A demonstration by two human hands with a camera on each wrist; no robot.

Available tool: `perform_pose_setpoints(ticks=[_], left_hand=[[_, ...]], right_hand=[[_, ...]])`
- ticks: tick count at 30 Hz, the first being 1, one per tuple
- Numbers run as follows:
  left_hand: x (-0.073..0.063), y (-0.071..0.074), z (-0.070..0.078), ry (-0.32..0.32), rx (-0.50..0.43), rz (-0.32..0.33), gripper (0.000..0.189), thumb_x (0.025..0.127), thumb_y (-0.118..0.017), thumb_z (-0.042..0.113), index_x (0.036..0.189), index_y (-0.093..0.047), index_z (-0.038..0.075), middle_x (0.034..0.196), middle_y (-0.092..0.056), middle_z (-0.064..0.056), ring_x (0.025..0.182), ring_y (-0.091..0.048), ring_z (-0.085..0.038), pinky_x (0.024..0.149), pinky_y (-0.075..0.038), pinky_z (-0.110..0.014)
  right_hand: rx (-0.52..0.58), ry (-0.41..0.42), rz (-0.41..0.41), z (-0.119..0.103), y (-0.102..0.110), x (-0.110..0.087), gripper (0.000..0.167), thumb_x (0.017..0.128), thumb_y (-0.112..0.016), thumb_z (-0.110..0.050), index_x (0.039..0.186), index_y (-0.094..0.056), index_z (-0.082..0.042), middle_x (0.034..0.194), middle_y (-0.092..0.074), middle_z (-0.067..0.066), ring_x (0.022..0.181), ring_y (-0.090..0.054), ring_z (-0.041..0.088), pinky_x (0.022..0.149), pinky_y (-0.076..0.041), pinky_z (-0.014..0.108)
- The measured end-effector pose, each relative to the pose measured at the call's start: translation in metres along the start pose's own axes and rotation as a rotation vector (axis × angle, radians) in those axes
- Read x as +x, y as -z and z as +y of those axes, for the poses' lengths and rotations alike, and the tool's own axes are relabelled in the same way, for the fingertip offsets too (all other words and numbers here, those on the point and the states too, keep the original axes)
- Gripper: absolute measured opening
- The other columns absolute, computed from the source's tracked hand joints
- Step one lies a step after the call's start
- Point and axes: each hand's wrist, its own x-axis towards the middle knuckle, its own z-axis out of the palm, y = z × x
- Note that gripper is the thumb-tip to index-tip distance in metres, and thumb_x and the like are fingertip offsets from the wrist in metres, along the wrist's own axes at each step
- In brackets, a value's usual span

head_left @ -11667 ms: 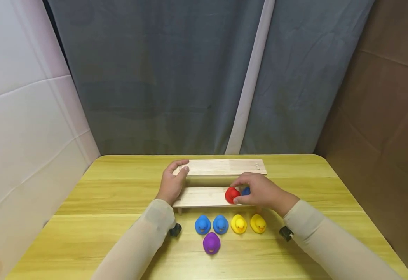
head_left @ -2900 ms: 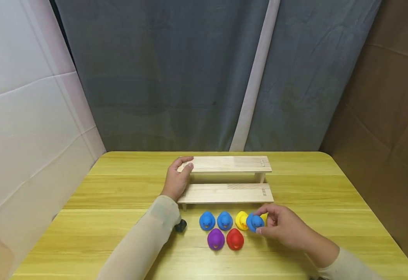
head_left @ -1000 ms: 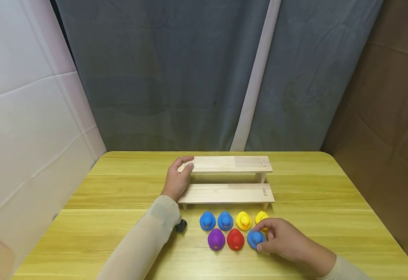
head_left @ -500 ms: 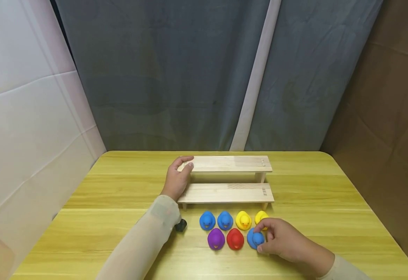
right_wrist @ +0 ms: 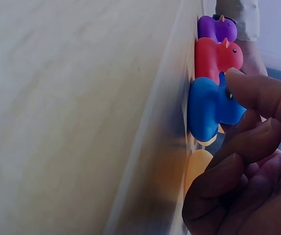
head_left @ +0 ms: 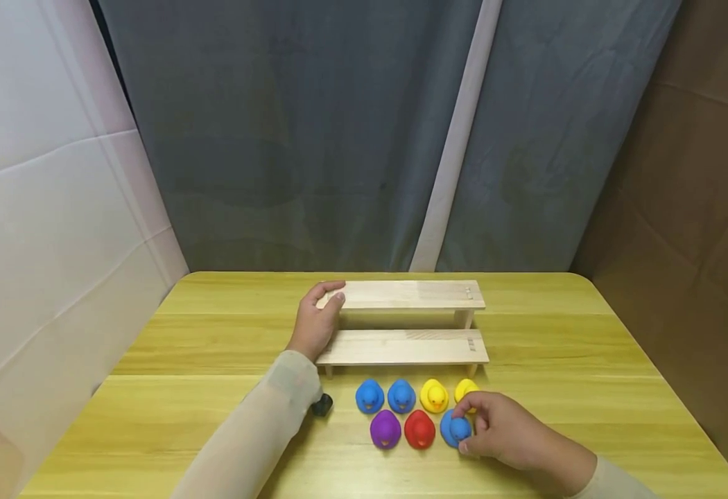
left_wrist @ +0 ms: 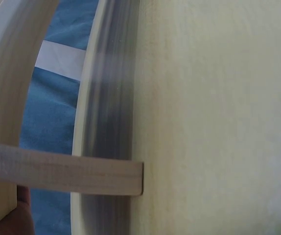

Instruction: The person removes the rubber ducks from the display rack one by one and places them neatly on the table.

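Observation:
My left hand (head_left: 315, 319) grips the left end of the upper board of a two-step wooden rack (head_left: 401, 346), thumb on top. In the left wrist view, part of the rack's wooden leg (left_wrist: 67, 171) shows, and the hand is mostly cut off. With thumb and forefinger, my right hand (head_left: 504, 430) pinches a blue rubber duck (head_left: 456, 430) standing on the table. To its left are a red duck (head_left: 419, 430) and a purple duck (head_left: 385, 430). In the right wrist view the blue duck (right_wrist: 206, 107) sits beside the red one, fingers around its head.
Behind the front row stand two blue ducks (head_left: 370, 397) and two yellow ducks (head_left: 434, 396); my right hand partly covers the rightmost yellow one. All are on the wood-grain table (head_left: 214, 346), in front of the rack. A grey curtain (head_left: 276, 138) hangs beyond the table's far edge.
Since the oldest frame, the red and blue ducks have come off the lower board to the table's front row. Over the last second the held blue duck has turned slightly; my left hand stays put.

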Motion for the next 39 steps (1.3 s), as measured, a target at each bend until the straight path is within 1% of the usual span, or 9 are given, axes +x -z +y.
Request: perform_pose_setpoints(ticks=[6, 11, 16, 20, 24, 28, 33, 37, 39], left_hand=[[0.0, 0.001, -0.001, 0.002, -0.016, -0.004, 0.027, 0.105, -0.063, 0.016, 0.129, -0.071, 0.009, 0.142, -0.063, -0.01, 0.139, -0.051, -0.024, 0.121, -0.035, -0.045], [-0.001, 0.002, -0.001, 0.0, -0.017, 0.002, 0.026, 0.105, -0.062, 0.015, 0.129, -0.071, 0.008, 0.141, -0.063, -0.011, 0.137, -0.051, -0.024, 0.12, -0.035, -0.044], [-0.002, 0.002, -0.001, -0.004, -0.014, 0.002, 0.026, 0.105, -0.062, 0.015, 0.129, -0.07, 0.008, 0.142, -0.063, -0.011, 0.138, -0.051, -0.024, 0.12, -0.035, -0.044], [-0.002, 0.001, -0.002, -0.003, -0.015, 0.006, 0.027, 0.105, -0.062, 0.015, 0.129, -0.07, 0.008, 0.142, -0.063, -0.011, 0.139, -0.051, -0.024, 0.12, -0.034, -0.045], [-0.002, 0.0, -0.002, -0.002, -0.004, 0.007, 0.027, 0.105, -0.062, 0.015, 0.129, -0.07, 0.009, 0.142, -0.063, -0.01, 0.14, -0.051, -0.025, 0.122, -0.034, -0.045], [-0.003, 0.0, -0.001, 0.004, 0.003, 0.01, 0.026, 0.104, -0.062, 0.016, 0.128, -0.071, 0.01, 0.141, -0.064, -0.01, 0.139, -0.051, -0.025, 0.121, -0.034, -0.045], [-0.003, 0.002, -0.002, 0.009, 0.005, 0.003, 0.027, 0.105, -0.062, 0.017, 0.129, -0.071, 0.01, 0.142, -0.063, -0.01, 0.14, -0.051, -0.024, 0.122, -0.034, -0.044], [-0.002, 0.005, -0.002, 0.005, 0.016, 0.005, 0.026, 0.105, -0.062, 0.019, 0.129, -0.071, 0.012, 0.142, -0.063, -0.009, 0.141, -0.05, -0.024, 0.122, -0.033, -0.045], [-0.002, 0.006, -0.001, 0.004, 0.021, 0.0, 0.026, 0.106, -0.062, 0.019, 0.13, -0.071, 0.012, 0.142, -0.063, -0.009, 0.141, -0.05, -0.025, 0.123, -0.033, -0.046]], right_hand=[[0.027, -0.01, -0.007, 0.001, -0.001, 0.0, 0.034, 0.082, -0.085, -0.002, 0.111, -0.068, -0.003, 0.064, -0.048, -0.002, 0.055, -0.044, 0.007, 0.049, -0.036, 0.017], [0.039, -0.01, 0.012, -0.003, 0.003, -0.001, 0.044, 0.084, -0.086, -0.006, 0.122, -0.065, 0.0, 0.067, -0.049, -0.001, 0.056, -0.045, 0.009, 0.05, -0.037, 0.019], [0.028, 0.028, 0.041, -0.013, 0.014, -0.003, 0.051, 0.088, -0.085, -0.013, 0.13, -0.061, 0.004, 0.068, -0.048, -0.002, 0.055, -0.043, 0.008, 0.05, -0.037, 0.02], [0.022, 0.069, 0.079, -0.023, 0.025, -0.005, 0.05, 0.091, -0.082, -0.013, 0.131, -0.06, 0.006, 0.068, -0.047, -0.001, 0.055, -0.042, 0.008, 0.05, -0.035, 0.021], [0.007, 0.084, 0.113, -0.03, 0.037, -0.006, 0.05, 0.093, -0.081, -0.015, 0.133, -0.059, 0.005, 0.067, -0.047, -0.002, 0.053, -0.039, 0.007, 0.047, -0.032, 0.022], [-0.049, 0.112, 0.175, -0.034, 0.05, -0.004, 0.051, 0.095, -0.08, -0.017, 0.136, -0.059, 0.004, 0.069, -0.049, 0.0, 0.053, -0.038, 0.007, 0.047, -0.034, 0.024], [-0.178, 0.148, 0.291, -0.036, 0.065, 0.002, 0.048, 0.097, -0.078, -0.022, 0.136, -0.061, 0.0, 0.078, -0.055, 0.002, 0.064, -0.048, 0.011, 0.055, -0.042, 0.026], [-0.325, 0.17, 0.355, -0.039, 0.077, 0.006, 0.047, 0.099, -0.075, -0.028, 0.138, -0.06, -0.007, 0.094, -0.062, 0.004, 0.085, -0.058, 0.019, 0.065, -0.049, 0.028], [-0.379, 0.185, 0.374, -0.041, 0.083, 0.006, 0.048, 0.1, -0.074, -0.029, 0.141, -0.058, -0.008, 0.108, -0.065, 0.007, 0.099, -0.061, 0.025, 0.075, -0.053, 0.034]])
